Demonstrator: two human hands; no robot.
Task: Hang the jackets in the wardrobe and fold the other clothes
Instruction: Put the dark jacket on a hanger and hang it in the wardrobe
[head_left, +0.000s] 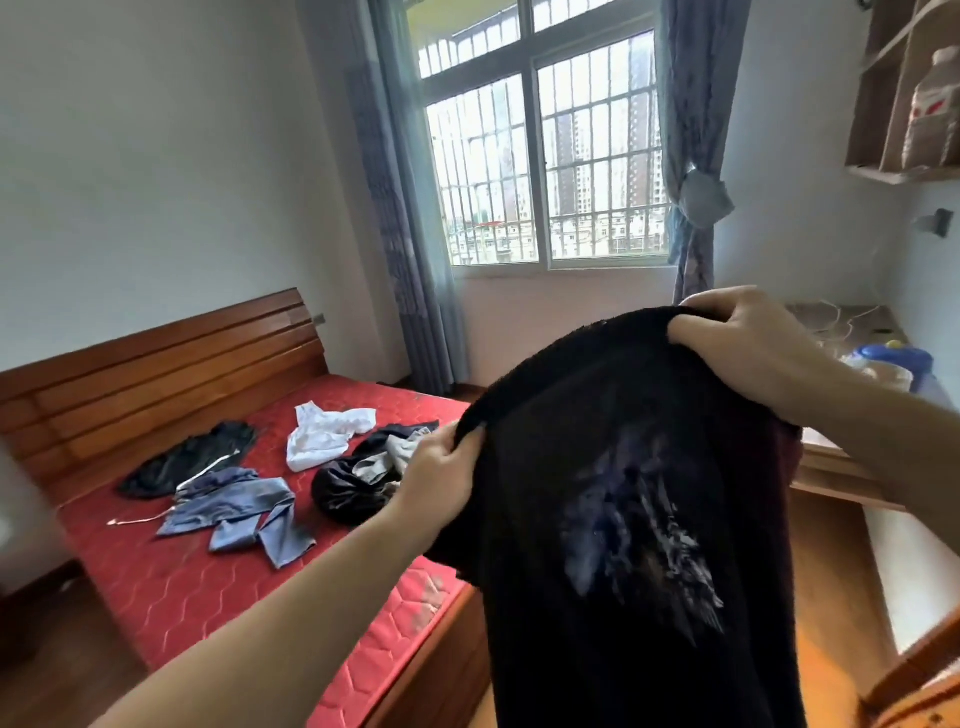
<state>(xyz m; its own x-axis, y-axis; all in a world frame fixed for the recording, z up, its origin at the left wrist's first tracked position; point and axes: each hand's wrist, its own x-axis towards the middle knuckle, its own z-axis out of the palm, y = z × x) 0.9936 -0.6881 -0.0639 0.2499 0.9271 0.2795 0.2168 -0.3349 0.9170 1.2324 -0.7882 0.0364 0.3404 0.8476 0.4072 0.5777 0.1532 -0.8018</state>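
- Left hand (441, 467) and right hand (748, 332) each pinch the top edge of a black garment (623, 519), held up beside the bed (171, 587).
- A loosened pinch could let it drop to the floor.

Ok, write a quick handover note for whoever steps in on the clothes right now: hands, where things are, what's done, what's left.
Left hand and right hand each grip the top edge of the black printed garment, held up in the air.
On the red mattress: black garment with white stripe, blue garment, white garment, dark bundle, all loose.
Done: nothing visibly folded or hung.
Left: the held piece and all four on the mattress. No wardrobe in view.
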